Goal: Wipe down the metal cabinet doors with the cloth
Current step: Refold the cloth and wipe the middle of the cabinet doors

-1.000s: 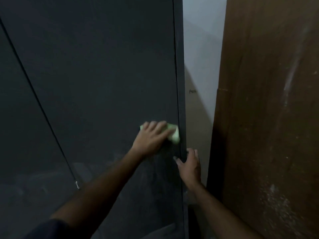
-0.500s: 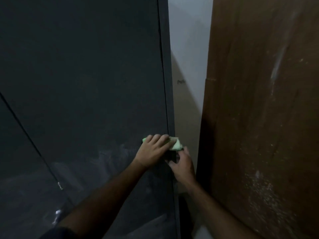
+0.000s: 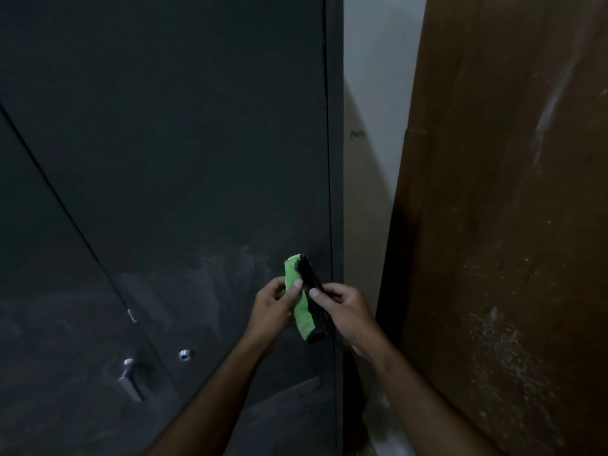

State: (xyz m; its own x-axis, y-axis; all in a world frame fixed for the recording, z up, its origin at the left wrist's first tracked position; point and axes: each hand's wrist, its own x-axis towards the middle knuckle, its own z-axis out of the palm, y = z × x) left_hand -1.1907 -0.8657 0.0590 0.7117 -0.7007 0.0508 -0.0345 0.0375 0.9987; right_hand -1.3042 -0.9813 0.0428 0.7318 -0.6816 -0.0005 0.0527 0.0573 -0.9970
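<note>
the green cloth has been lifted off the metal cabinet door and is now held clear of it, in front of the door's lower right part, close to the right edge. 0.5 s ago it was pressed flat against the panel under the left hand; now it is pinched between both hands, the left hand on its green side and the right hand on its darkened side, fingers curled round it. a black, soiled strip is seen along the cloth's right side. the wiping is judged to be paused so that the cloth can be refolded to a cleaner face. smears are visible on the lower panel, so more passes are likely needed there. a handle is seen at lower left, on the neighbouring door.
</note>
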